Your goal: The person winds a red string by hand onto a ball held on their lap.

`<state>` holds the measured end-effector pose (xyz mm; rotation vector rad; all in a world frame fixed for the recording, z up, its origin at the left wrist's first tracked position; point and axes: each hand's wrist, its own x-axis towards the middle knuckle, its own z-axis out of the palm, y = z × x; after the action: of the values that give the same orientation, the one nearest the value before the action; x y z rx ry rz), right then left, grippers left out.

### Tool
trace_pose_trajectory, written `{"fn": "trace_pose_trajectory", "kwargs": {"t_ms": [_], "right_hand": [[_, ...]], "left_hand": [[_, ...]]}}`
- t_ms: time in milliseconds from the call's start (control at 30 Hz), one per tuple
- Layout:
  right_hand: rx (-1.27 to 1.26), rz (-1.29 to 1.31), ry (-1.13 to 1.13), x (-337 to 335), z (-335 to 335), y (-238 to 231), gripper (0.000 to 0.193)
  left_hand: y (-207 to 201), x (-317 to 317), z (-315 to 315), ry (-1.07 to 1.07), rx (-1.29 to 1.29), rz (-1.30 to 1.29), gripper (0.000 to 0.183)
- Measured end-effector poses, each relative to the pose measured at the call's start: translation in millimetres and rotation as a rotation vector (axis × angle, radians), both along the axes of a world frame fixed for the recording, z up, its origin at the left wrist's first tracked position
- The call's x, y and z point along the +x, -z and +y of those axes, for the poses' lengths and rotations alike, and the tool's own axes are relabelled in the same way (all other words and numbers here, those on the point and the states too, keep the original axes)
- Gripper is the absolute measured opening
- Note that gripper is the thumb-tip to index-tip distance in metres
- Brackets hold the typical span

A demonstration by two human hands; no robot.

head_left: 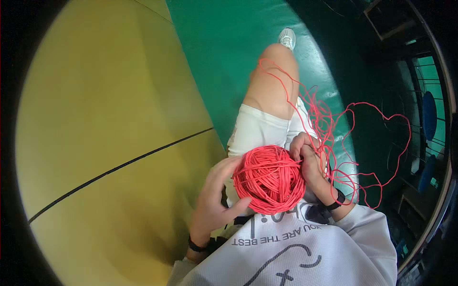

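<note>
A large ball of red cord (269, 180) sits in front of my body, above my lap. My left hand (218, 193) cups its left side, thumb toward the near edge and fingers along the far left. Close against the ball's right side, my right hand (307, 155) is closed with the fingers curled, gripping the cord that runs from the ball. Loose red cord (320, 112) hangs in tangled loops beyond and to the right of that hand. One strand lies over my bare knee.
A yellow surface (105, 105) with a black seam line (119, 167) fills the left. Green flooring (210, 47) lies ahead under my outstretched leg (274, 81). Dark shelving or frames (415, 176) with blue round shapes stand at the far right, hard to make out.
</note>
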<state>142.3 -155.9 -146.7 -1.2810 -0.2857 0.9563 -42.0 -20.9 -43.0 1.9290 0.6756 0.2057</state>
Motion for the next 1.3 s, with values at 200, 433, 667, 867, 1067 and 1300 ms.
{"fn": "trace_pose_trajectory", "kwargs": {"t_ms": [200,433,667,867,1067,1300], "right_hand": [[0.168,0.214,0.18,0.6,11.0,13.6,0.019],[0.279,0.371,0.148,10.3,24.9,1.5,0.016],[0.211,0.512,0.117,18.0,40.4,-21.4,0.021],[0.238,0.443,0.0,23.0,40.8,-1.7,0.017],[0.168,0.392,-0.059,24.2,39.3,-4.1,0.025],[0.025,0.168,0.14,73.2,25.4,-1.8,0.015]], "left_hand": [[19.6,-10.4,-8.2,-0.081,0.056,0.059,0.042],[14.4,-19.1,-33.1,-0.318,0.053,0.048,0.029],[16.6,-24.8,-49.6,-0.472,0.002,-0.03,0.025],[-2.4,33.1,6.7,-0.082,0.323,0.029,0.039],[7.5,108.5,2.1,0.254,0.039,0.292,0.074],[20.9,83.9,6.8,0.308,-0.035,0.242,0.034]]}}
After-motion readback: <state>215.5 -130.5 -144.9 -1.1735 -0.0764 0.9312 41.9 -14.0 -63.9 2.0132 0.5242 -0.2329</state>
